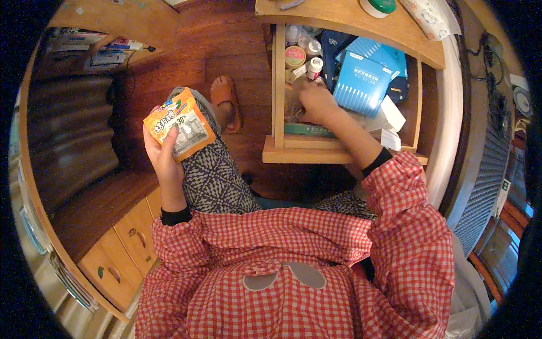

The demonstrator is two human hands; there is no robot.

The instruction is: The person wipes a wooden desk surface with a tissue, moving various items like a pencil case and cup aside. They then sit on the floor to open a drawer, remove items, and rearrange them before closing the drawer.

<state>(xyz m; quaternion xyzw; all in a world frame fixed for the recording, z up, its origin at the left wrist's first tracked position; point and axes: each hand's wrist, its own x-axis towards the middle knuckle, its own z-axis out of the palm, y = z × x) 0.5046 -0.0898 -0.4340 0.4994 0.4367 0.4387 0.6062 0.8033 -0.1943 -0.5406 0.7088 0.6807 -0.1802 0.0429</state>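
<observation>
My left hand holds an orange printed packet by its lower left edge, thumb across the front, above my left knee. To the right, my right hand reaches down into an open wooden drawer. Its fingertips are partly hidden among small items, so I cannot tell whether they grip anything. Just beyond the fingers stand a small white bottle and a round tub with a pink-and-green lid. Blue flat packs lie to the right of the hand. A green box lies along the drawer's near side.
A white jar with a green lid and a patterned soft pack sit on the wooden top above the drawer. White boxes lie at the drawer's right. On the left, a wooden shelf unit has cupboard doors. An orange slipper is on the floor.
</observation>
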